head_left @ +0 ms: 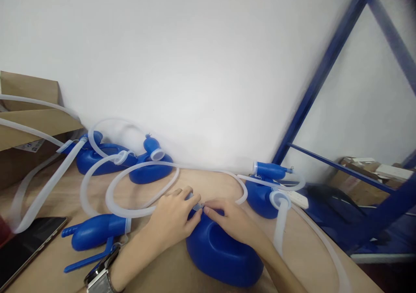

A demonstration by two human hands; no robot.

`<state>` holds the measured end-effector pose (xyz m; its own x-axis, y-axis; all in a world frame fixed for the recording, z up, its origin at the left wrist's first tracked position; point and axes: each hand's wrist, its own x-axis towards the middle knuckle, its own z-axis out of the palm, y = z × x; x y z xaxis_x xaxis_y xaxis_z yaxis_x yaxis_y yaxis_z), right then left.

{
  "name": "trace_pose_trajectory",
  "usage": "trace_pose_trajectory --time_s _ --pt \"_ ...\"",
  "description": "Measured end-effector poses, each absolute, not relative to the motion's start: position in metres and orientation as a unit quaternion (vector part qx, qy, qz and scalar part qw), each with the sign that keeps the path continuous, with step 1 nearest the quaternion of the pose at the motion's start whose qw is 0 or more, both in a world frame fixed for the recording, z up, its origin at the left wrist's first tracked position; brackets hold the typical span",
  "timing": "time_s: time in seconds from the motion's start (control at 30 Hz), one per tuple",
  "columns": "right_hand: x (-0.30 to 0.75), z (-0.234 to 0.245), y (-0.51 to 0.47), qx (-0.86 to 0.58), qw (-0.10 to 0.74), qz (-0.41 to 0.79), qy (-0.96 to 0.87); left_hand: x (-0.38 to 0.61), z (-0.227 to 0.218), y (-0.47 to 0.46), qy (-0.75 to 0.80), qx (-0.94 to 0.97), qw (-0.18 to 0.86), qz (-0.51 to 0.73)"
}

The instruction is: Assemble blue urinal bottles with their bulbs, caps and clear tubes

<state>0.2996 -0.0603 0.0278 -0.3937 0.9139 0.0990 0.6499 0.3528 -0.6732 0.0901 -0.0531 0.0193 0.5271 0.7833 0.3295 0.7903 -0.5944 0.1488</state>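
Note:
In front of me a blue plastic urinal bottle lies on its side, its neck pointing away from me. My left hand is closed around the neck, where a bit of translucent cap shows between the fingers. Thumb and forefinger of my right hand pinch at that cap; what they hold is too small to make out. A translucent hose loops behind my left hand. To the left of my left forearm lies a blue funnel head with a pale ring at its mouth.
More blue bottles with hoses stand along the wall, and another bottle stands at the right. A phone lies at the left, below a cardboard box. A blue metal frame rises beyond the table's right edge.

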Motion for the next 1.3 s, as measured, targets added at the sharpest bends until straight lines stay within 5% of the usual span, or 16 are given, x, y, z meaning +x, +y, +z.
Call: trace_pose_trajectory --time_s 1.07,1.3 --pt "0.293 0.030 -0.069 -0.556 0.226 0.242 -0.762 0.096 0.020 -0.053 -0.476 -0.864 -0.004 -0.163" --pt "0.290 0.026 -0.066 -0.554 0.236 0.233 -0.763 0.092 0.016 -0.045 -0.487 -0.831 -0.106 -0.246"
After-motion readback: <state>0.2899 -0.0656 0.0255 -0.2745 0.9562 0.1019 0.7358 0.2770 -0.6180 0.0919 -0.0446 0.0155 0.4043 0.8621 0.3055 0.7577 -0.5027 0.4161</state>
